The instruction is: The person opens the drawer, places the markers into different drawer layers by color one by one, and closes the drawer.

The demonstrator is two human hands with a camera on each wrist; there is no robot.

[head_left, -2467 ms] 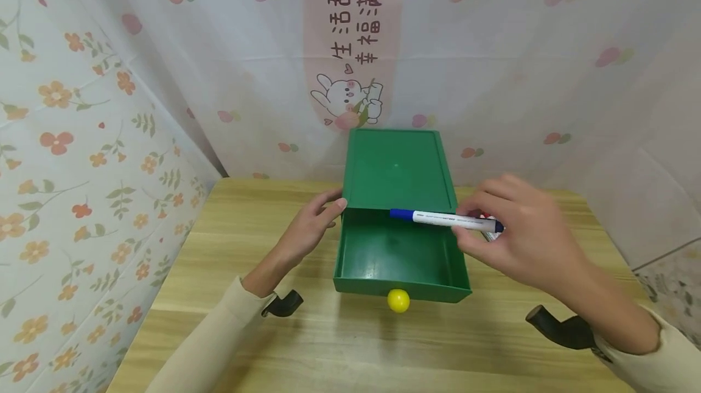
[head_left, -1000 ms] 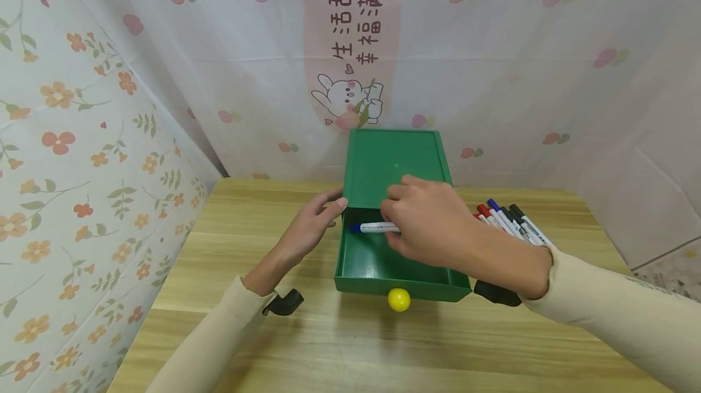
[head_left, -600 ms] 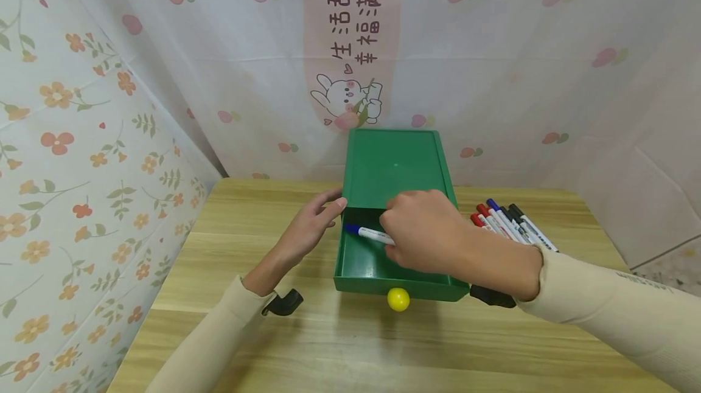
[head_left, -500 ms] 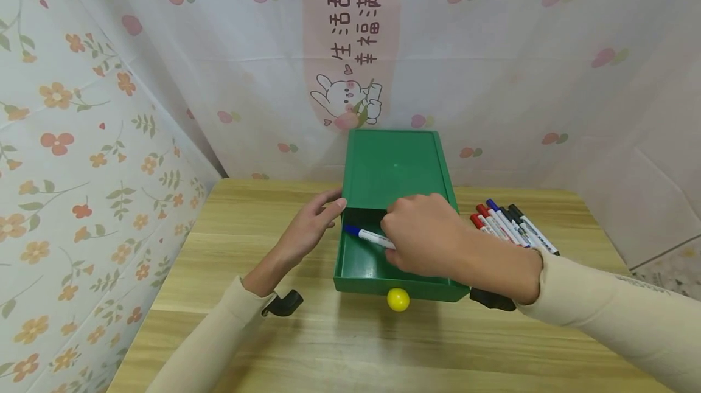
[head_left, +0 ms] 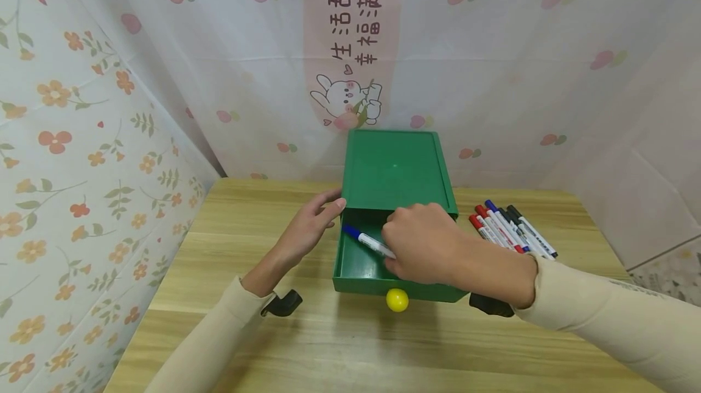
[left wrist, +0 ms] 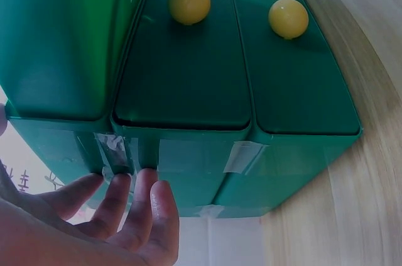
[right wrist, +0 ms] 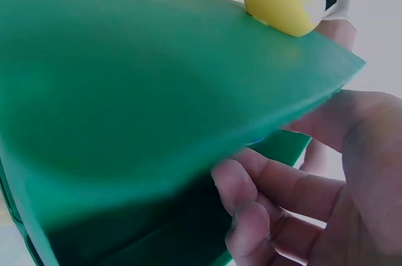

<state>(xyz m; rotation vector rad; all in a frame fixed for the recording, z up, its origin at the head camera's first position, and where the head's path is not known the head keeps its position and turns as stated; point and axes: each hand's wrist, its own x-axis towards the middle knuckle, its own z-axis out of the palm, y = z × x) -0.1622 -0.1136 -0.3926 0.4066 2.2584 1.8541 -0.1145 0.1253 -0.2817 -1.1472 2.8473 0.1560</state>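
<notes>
Tabletop (head_left: pixel 317 344), marker (head_left: pixel 371 243) in right grip (head_left: pixel 424 244).

Inner marker (head_left: pixel 370 243): white, blue cap
Drawer unit (head_left: pixel 397 168): green
Knob (head_left: pixel 397 300): yellow
Surface (head_left: pixel 328 344): yellowish-tan wood grain
Markers near the surface's right edge (head_left: pixel 504 227): white; red, blue, black caps
Flowered curtain (head_left: pixel 87 198): white, orange blooms, green leaves
Sleeves (head_left: pixel 602 302): cream

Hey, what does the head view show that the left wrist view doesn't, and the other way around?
Only the head view: the right hand with a blue-capped marker, plus the orange-flowered cloth.
Only the left wrist view: two closed drawers with yellow knobs, and clear tape.
Both: the left hand, the green drawer unit, its open drawer and the wooden table.
</notes>
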